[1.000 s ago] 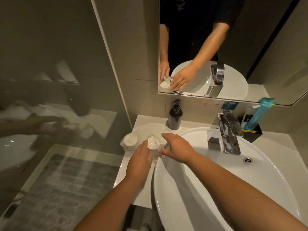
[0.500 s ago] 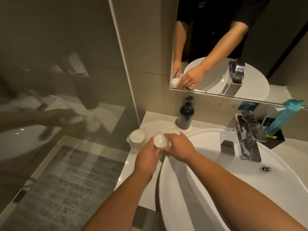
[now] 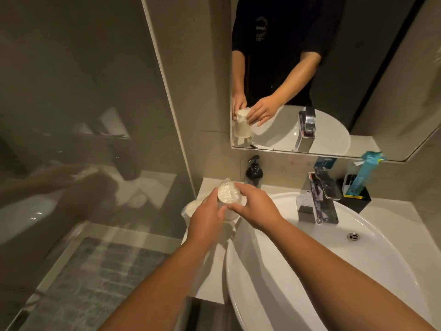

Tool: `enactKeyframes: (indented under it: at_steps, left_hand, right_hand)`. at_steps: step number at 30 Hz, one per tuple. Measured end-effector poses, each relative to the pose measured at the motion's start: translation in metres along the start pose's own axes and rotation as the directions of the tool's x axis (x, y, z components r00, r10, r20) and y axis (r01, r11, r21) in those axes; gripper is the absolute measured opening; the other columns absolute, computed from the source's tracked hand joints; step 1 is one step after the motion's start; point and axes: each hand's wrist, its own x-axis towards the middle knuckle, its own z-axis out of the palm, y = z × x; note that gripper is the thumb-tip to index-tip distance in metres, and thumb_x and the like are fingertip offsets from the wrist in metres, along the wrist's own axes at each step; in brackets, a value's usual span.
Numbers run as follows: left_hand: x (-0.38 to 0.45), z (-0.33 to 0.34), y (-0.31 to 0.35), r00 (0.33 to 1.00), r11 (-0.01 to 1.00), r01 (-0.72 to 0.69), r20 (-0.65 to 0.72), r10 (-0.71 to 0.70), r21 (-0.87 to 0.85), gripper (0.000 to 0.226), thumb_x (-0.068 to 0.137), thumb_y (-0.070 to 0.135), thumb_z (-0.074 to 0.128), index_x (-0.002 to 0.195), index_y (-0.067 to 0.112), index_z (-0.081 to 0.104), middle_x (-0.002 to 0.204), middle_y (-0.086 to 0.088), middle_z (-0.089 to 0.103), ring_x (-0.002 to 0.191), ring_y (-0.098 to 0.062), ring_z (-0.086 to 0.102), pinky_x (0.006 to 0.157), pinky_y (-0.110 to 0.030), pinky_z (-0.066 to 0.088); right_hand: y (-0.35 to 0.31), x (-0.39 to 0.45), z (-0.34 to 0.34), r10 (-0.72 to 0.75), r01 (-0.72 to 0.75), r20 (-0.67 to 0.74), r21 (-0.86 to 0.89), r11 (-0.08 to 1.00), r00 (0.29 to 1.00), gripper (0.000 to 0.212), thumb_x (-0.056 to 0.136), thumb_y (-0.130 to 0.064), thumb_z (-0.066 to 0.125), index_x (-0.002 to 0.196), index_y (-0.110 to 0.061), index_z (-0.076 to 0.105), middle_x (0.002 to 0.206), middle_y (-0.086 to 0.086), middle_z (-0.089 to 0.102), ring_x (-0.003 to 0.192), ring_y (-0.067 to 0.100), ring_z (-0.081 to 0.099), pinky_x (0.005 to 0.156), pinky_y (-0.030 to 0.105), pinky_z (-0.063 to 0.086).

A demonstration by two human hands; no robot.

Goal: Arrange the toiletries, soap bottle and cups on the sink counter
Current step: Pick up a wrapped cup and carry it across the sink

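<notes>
Head view. Both hands meet over the left part of the sink counter (image 3: 210, 187), at about 10 o'clock from the white basin (image 3: 310, 271). The left hand (image 3: 205, 218) wraps its fingers around the side of a plastic-wrapped cup (image 3: 229, 195); the right hand (image 3: 256, 209) closes on the same cup from its 3 o'clock side, fingertips on the wrapped rim. The cup is held raised above the counter, its mouth facing the camera. A second wrapped cup (image 3: 189, 209) shows at 9 o'clock of the left hand, partly hidden by it; whether it touches the held cup cannot be told.

The black soap bottle (image 3: 254, 174) with pump stands upright on the counter at 1 o'clock of the held cup, against the back wall. The chrome faucet (image 3: 318, 199) stands at 3 o'clock of the hands. A black holder (image 3: 358, 201) at 3 o'clock of the faucet contains a teal toiletry packet (image 3: 364, 173), leaning to the right.

The mirror (image 3: 358, 68) above the counter reflects both hands on the cup.
</notes>
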Motion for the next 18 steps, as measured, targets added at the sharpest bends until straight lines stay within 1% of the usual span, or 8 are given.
enactKeyframes:
  at_steps: [2, 4, 7, 10, 12, 15, 18]
  left_hand:
    - [-0.009, -0.002, 0.010, 0.999, 0.999, -0.030, 0.014, 0.030, -0.009, 0.045, 0.095, 0.025, 0.050, 0.139, 0.032, 0.040, 0.124, 0.005, 0.059, 0.106, -0.016, 0.056, 0.083, -0.028, 0.042]
    - [-0.020, 0.001, 0.018, 0.997, 0.998, -0.060, 0.038, 0.061, -0.016, 0.044, 0.095, 0.027, 0.050, 0.137, 0.034, 0.040, 0.125, 0.008, 0.059, 0.108, -0.015, 0.056, 0.086, -0.030, 0.045]
    - [-0.039, 0.013, 0.026, 0.990, 0.994, -0.103, 0.097, 0.106, -0.037, 0.045, 0.095, 0.030, 0.050, 0.138, 0.037, 0.038, 0.128, 0.010, 0.058, 0.113, -0.014, 0.057, 0.092, -0.033, 0.048]
    - [-0.057, 0.031, 0.033, 0.974, 0.989, -0.146, 0.170, 0.149, -0.032, 0.047, 0.096, 0.034, 0.051, 0.141, 0.035, 0.036, 0.132, 0.010, 0.057, 0.114, -0.014, 0.057, 0.094, -0.029, 0.046]
    - [-0.066, 0.046, 0.039, 0.957, 0.983, -0.182, 0.223, 0.185, -0.035, 0.048, 0.096, 0.035, 0.051, 0.141, 0.033, 0.035, 0.133, 0.009, 0.056, 0.114, -0.015, 0.057, 0.093, -0.027, 0.045]
    - [-0.076, 0.067, 0.053, 0.918, 0.966, -0.245, 0.298, 0.260, -0.089, 0.046, 0.096, 0.033, 0.051, 0.140, 0.034, 0.038, 0.132, 0.009, 0.057, 0.113, -0.014, 0.057, 0.091, -0.027, 0.044]
    - [-0.085, 0.091, 0.073, 0.877, 0.942, -0.308, 0.345, 0.334, -0.129, 0.041, 0.095, 0.036, 0.051, 0.135, 0.036, 0.042, 0.130, 0.011, 0.058, 0.112, -0.012, 0.057, 0.093, -0.030, 0.046]
  right_hand:
    - [-0.007, -0.017, -0.011, 0.016, -0.016, -0.034, 0.012, 1.000, 0.999, 0.062, 0.077, -0.048, 0.069, 0.133, -0.029, 0.053, 0.130, -0.005, 0.061, 0.115, 0.017, 0.057, 0.094, 0.034, 0.047]
    - [-0.011, -0.037, -0.020, 0.038, -0.038, -0.060, 0.004, 0.999, 0.997, 0.060, 0.077, -0.045, 0.071, 0.132, -0.027, 0.053, 0.128, -0.003, 0.061, 0.113, 0.018, 0.058, 0.092, 0.033, 0.047]
    - [-0.008, -0.070, -0.027, 0.101, -0.100, -0.096, 0.015, 0.995, 0.990, 0.057, 0.078, -0.042, 0.072, 0.130, -0.026, 0.055, 0.125, -0.001, 0.063, 0.112, 0.018, 0.058, 0.088, 0.030, 0.045]
    - [0.002, -0.104, -0.030, 0.192, -0.191, -0.135, 0.018, 0.981, 0.972, 0.060, 0.077, -0.043, 0.072, 0.132, -0.026, 0.054, 0.126, -0.002, 0.062, 0.113, 0.018, 0.057, 0.086, 0.029, 0.043]
    - [0.013, -0.124, -0.034, 0.249, -0.248, -0.164, 0.022, 0.968, 0.955, 0.058, 0.077, -0.045, 0.072, 0.130, -0.028, 0.055, 0.124, -0.003, 0.064, 0.110, 0.018, 0.059, 0.086, 0.032, 0.046]
    - [0.029, -0.154, -0.044, 0.337, -0.326, -0.211, 0.086, 0.941, 0.917, 0.053, 0.075, -0.044, 0.073, 0.125, -0.035, 0.057, 0.121, -0.008, 0.066, 0.102, 0.013, 0.062, 0.084, 0.031, 0.051]
    - [0.045, -0.183, -0.061, 0.411, -0.399, -0.262, 0.100, 0.911, 0.873, 0.052, 0.077, -0.040, 0.072, 0.126, -0.032, 0.058, 0.124, -0.007, 0.063, 0.107, 0.013, 0.060, 0.089, 0.029, 0.047]
